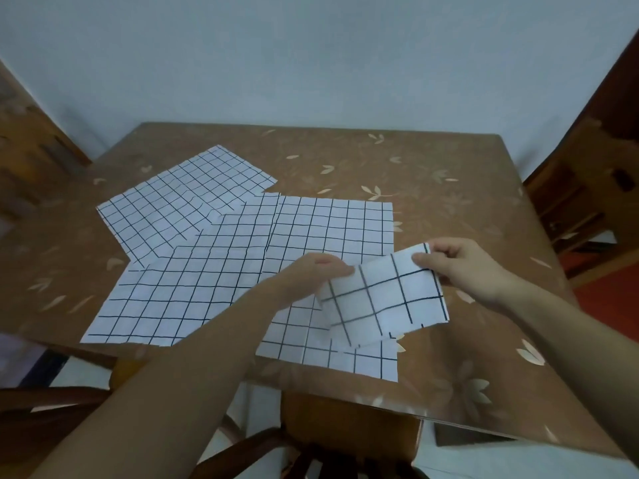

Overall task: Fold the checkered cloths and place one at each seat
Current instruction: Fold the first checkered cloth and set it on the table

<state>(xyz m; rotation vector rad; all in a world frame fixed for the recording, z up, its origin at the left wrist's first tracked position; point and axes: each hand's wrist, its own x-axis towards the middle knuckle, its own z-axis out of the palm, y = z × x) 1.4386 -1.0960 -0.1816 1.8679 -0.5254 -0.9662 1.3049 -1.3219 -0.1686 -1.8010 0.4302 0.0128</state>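
Observation:
A small folded white cloth with dark grid lines (383, 299) is held just above the table near its front right. My left hand (311, 274) pinches its left edge. My right hand (463, 267) pinches its top right corner. Three unfolded checkered cloths lie flat and overlapping on the table: one at the back left (179, 198), one in the front left (179, 288), and one in the middle (332, 226) that runs under the folded cloth to the front edge.
The brown table (432, 174) has a glossy cover with a leaf pattern. Wooden chairs stand at the left (31, 140), at the right (587, 188) and at the near side (345, 440). A pale wall is behind the table.

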